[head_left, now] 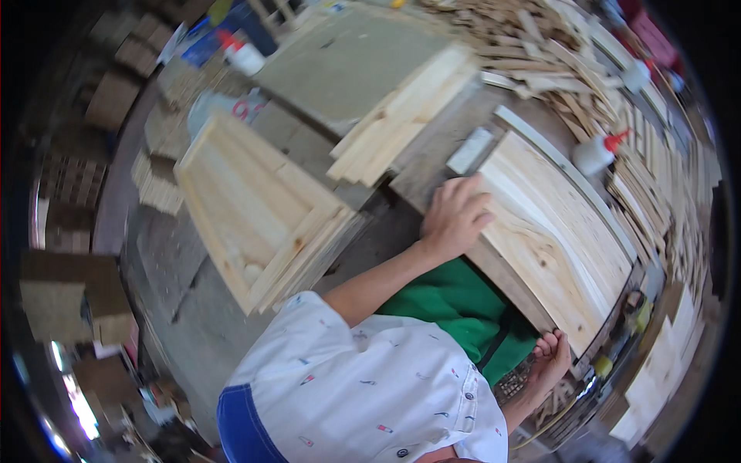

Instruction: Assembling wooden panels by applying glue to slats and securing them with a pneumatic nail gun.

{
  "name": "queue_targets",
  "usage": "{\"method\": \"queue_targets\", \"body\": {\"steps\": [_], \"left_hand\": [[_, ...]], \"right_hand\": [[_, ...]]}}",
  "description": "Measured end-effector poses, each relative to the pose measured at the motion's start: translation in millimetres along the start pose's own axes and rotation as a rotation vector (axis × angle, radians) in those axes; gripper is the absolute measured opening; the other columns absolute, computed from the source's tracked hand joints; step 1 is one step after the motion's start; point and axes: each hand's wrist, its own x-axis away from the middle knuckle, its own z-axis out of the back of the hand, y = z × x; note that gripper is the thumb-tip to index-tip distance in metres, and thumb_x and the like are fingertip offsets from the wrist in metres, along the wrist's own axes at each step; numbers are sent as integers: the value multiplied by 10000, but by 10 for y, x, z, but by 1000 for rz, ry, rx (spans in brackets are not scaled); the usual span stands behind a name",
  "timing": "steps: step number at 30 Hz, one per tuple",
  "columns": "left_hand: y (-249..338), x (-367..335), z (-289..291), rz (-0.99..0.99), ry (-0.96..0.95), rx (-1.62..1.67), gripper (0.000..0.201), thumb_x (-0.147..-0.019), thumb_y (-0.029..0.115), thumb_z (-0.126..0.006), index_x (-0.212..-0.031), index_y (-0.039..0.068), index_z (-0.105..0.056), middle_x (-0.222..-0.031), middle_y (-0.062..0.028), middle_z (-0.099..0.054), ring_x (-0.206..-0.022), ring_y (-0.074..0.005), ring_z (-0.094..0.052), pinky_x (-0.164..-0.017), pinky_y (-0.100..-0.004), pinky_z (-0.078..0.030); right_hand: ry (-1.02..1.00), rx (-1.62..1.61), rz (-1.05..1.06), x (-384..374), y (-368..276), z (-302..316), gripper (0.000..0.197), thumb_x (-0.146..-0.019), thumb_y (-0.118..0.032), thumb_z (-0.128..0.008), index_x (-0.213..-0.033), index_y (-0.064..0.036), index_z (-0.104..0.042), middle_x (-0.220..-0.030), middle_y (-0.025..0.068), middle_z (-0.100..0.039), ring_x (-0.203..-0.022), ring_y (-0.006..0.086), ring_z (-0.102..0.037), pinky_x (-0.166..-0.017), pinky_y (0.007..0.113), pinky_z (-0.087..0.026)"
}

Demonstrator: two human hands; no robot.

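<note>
A pale wooden panel [552,247] with brown grain and a knot lies on the workbench in front of me, against a light strip along its far side. My left hand [454,217] is closed over the panel's left end, thumb and fingers bent at its near corner. At the near right corner, my right hand [549,356] has its fingers curled up against the panel's edge. The undersides of both grips are hidden.
To the left stands a stack of framed wooden panels [255,208]. Several pale boards [409,116] lie beyond it. A white glue bottle with a red tip [593,156] and a white block [469,150] flank the panel. Wood strips [648,193] pile up at the right.
</note>
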Motion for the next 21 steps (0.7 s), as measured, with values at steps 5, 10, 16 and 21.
{"method": "queue_targets", "body": {"steps": [5, 10, 16, 21], "left_hand": [[7, 33, 34, -7, 60, 19, 287, -802, 242, -718, -1008, 50, -664, -1242, -122, -550, -1167, -296, -481, -959, -415, -403], [-3, 33, 32, -19, 47, 25, 258, -803, 232, -715, -985, 57, -665, -1215, -84, -561, -1170, -266, -485, -946, -396, -409], [-4, 30, -8, -20, 44, 13, 235, -801, 232, -697, -958, 65, -645, -1189, -81, -547, -1171, -270, -473, -948, -406, -396], [25, 7, 30, -14, 75, -4, 219, -793, 214, -708, -953, 73, -661, -1165, -67, -587, -1149, -258, -509, -914, -392, -415]], "right_hand": [[-18, 32, 57, 29, 9, -62, 265, -1001, -255, -512, -971, -12, -611, -691, 69, -631, -530, 126, -573, -462, 208, -469], [-22, 54, 59, 40, 7, -88, 265, -999, -258, -517, -975, -11, -610, -697, 78, -640, -532, 129, -585, -462, 212, -474], [31, 98, 67, 23, 24, -82, 265, -997, -260, -519, -971, -13, -612, -699, 91, -661, -531, 145, -615, -458, 223, -492], [13, 55, 79, 18, 39, -55, 264, -995, -262, -521, -962, -18, -617, -701, 95, -671, -537, 152, -635, -453, 227, -504]]}}
